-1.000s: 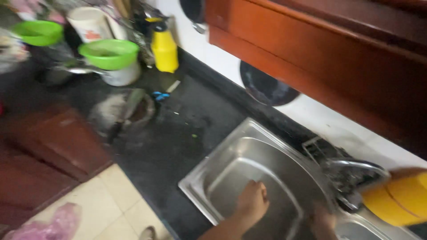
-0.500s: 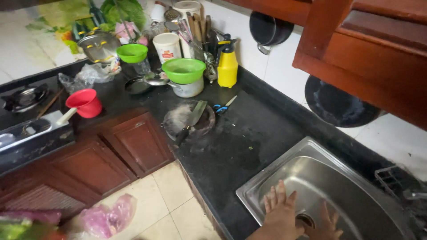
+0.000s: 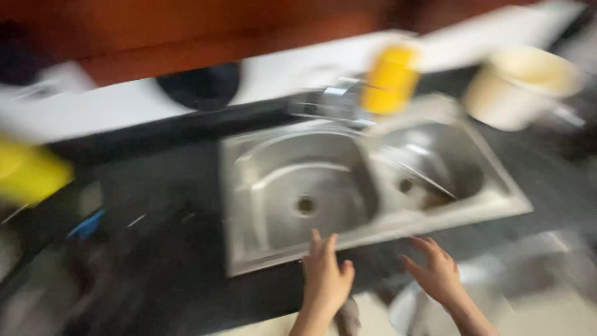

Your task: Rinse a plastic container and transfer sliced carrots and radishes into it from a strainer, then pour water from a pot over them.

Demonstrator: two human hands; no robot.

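Note:
The view is blurred by motion. A steel double sink [image 3: 249, 205] is set in a dark counter [image 3: 161, 186], with a left basin and a right basin [image 3: 435, 168]. My left hand [image 3: 325, 277] hovers at the sink's front rim, fingers spread, holding nothing. My right hand [image 3: 435, 270] is just right of it, over the counter's front edge, fingers apart and empty. A faucet [image 3: 329, 99] stands behind the sink.
A yellow container [image 3: 390, 78] stands behind the sink beside the faucet. A cream bucket [image 3: 522, 84] sits at the far right. A yellow bottle [image 3: 28, 174] and a blue item [image 3: 87, 224] lie at the left. Wooden cabinets [image 3: 186, 31] hang above.
The camera swung right, so the whole sink is now centred. Both hands came out of the left basin and now hover at its front rim.

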